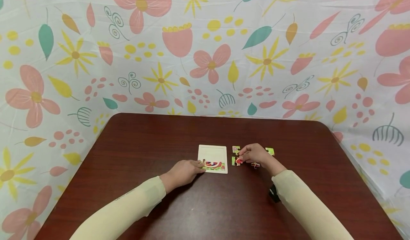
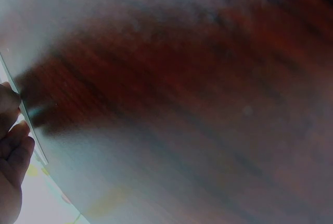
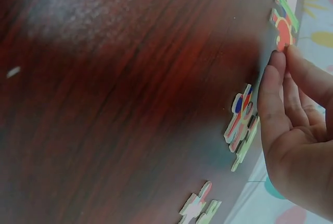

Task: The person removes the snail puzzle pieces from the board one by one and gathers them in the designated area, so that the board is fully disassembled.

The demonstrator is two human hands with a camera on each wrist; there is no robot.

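A square cream puzzle board lies on the table, its lower strip filled with red, white and green picture pieces. My left hand grips the board's lower left corner; in the left wrist view, the fingers sit at its edge. To the right of the board, my right hand pinches a puzzle piece with a red shape between thumb and index fingertip. Around that hand lie loose jigsaw pieces, including a green one beyond it and a pink-and-green one near the board.
The dark red-brown wooden table has rounded far corners. A floral-patterned cloth hangs behind it and along both sides. A black band shows at my right wrist. More loose pieces lie below the right hand in its wrist view.
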